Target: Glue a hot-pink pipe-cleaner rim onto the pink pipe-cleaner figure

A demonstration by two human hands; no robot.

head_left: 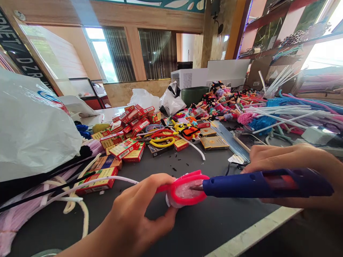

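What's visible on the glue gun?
The glue gun is dark blue, apparently plastic, with a tapered metal-looking tip and a side opening showing something reddish inside. It lies roughly level, tip pointing left, held by the right hand above the dark tabletop. The tip meets the pale centre of the pink-rimmed piece. Its trigger can't be seen.

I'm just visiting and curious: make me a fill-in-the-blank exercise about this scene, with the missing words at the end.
1. The right hand holds a glue gun whose body is dark ____.
2. The left hand holds a round piece with a bright ____ rim.
3. The metal tip points toward the ____ hand.
4. The big bag is ____.

Missing words: blue; pink; left; white.
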